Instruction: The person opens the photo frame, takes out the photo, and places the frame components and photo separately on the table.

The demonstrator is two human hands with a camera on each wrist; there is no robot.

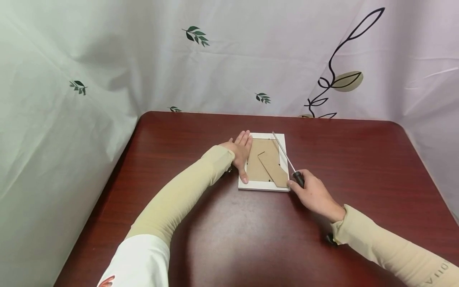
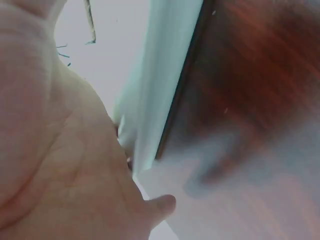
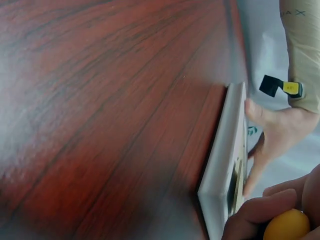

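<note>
A white picture frame [image 1: 263, 185] lies face down on the table, its brown backing board [image 1: 254, 171] and slanted stand leg [image 1: 274, 171] facing up. My left hand [image 1: 242, 153] rests along the frame's left border with fingers extended and thumb spread toward the near corner. In the left wrist view the palm covers part of the frame's side [image 2: 167, 65]. My right hand [image 1: 315, 195] grips a screwdriver [image 1: 299, 179] by its black handle, at the frame's near right corner. The metal shaft slants over the right border toward the far edge. The handle's yellow end [image 3: 287, 226] shows in the right wrist view.
The dark red wooden table [image 1: 244, 239] has rounded far corners. A pale curtain [image 1: 229, 59] with leaf prints hangs behind it and along its sides. Small dark tabs [image 1: 269, 180] sit along the backing's edge.
</note>
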